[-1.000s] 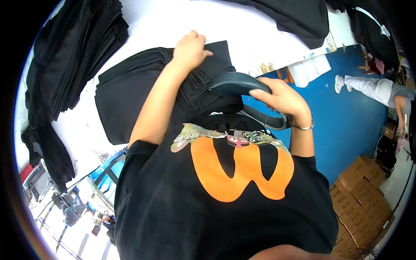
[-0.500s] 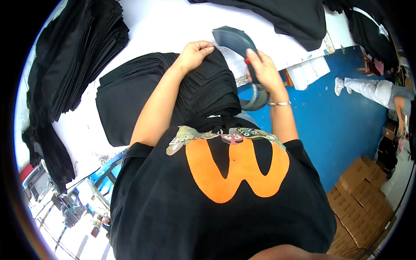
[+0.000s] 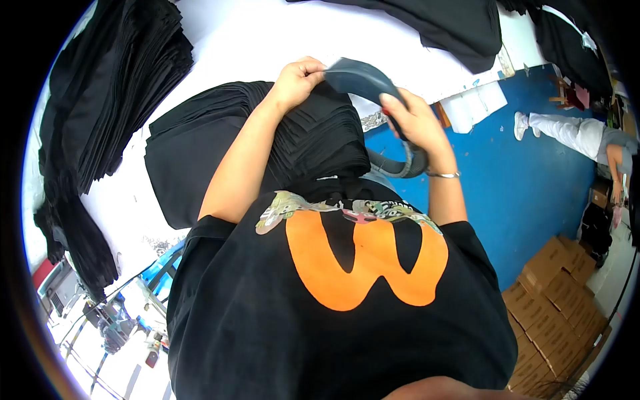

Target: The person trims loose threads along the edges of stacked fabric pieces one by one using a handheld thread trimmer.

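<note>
Gripping a dark handheld tool (image 3: 360, 79) above the edge of the worktop (image 3: 247, 40), my right hand (image 3: 417, 121) wraps its handle; my left hand (image 3: 295, 85) seems to pinch the far corner of the black cloth stack (image 3: 320, 137). A careless swing could knock my left fingers. The tool's long axis slants, head pointing leftward and away, hose (image 3: 408, 165) nearer me.

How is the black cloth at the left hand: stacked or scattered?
Stacked: the black cloth by the left hand shows many layered edges.
</note>
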Motion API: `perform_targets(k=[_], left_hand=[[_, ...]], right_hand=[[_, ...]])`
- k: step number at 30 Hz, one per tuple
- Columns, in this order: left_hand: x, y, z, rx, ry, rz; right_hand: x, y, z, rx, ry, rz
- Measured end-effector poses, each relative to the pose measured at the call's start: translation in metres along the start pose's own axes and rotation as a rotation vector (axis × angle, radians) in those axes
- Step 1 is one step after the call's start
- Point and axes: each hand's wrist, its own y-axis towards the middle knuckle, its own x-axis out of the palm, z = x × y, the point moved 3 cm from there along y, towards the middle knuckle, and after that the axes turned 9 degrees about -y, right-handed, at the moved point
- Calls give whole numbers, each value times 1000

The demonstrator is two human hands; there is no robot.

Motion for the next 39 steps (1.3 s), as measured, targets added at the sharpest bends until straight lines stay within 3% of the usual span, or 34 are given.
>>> perform_targets(k=[2,5,6,7,9,11,13,15,17,19,22,24,26,31,33,37,39], left_hand=[[-5,4,0,353,283,91],[-1,-37,49,399,332,126],[-5,-50,50,459,327,55],[-12,-59,53,457,329,54],[-16,-66,49,49,539,-95],[-9,-51,54,-109,492,-72],[1,-34,44,241,835,113],[16,-29,37,243,862,136],[18,-23,29,315,868,134],[17,-18,28,306,763,122],[8,-8,12,211,566,110],[3,-5,7,130,398,125],[4,-10,13,128,391,131],[9,-16,21,204,406,177],[8,-9,12,251,427,133],[5,-16,17,263,455,173],[9,-19,21,200,447,169]], right_hand=[[20,15,4,-14,-52,97],[16,7,-2,55,73,181],[5,0,-3,32,58,164],[-4,-6,-2,52,-61,113],[-4,-4,3,-9,-252,83],[12,15,6,-123,-556,144],[18,23,4,-83,-397,117],[11,14,-10,80,-4,162],[-12,2,-1,18,-49,147],[-20,-7,10,82,-73,75],[4,9,14,42,-171,5],[20,22,10,84,-8,64],[13,19,-2,61,89,155],[-7,3,8,50,-69,-39],[12,12,6,21,-124,-6],[8,7,7,47,126,93],[0,3,9,55,101,87]])
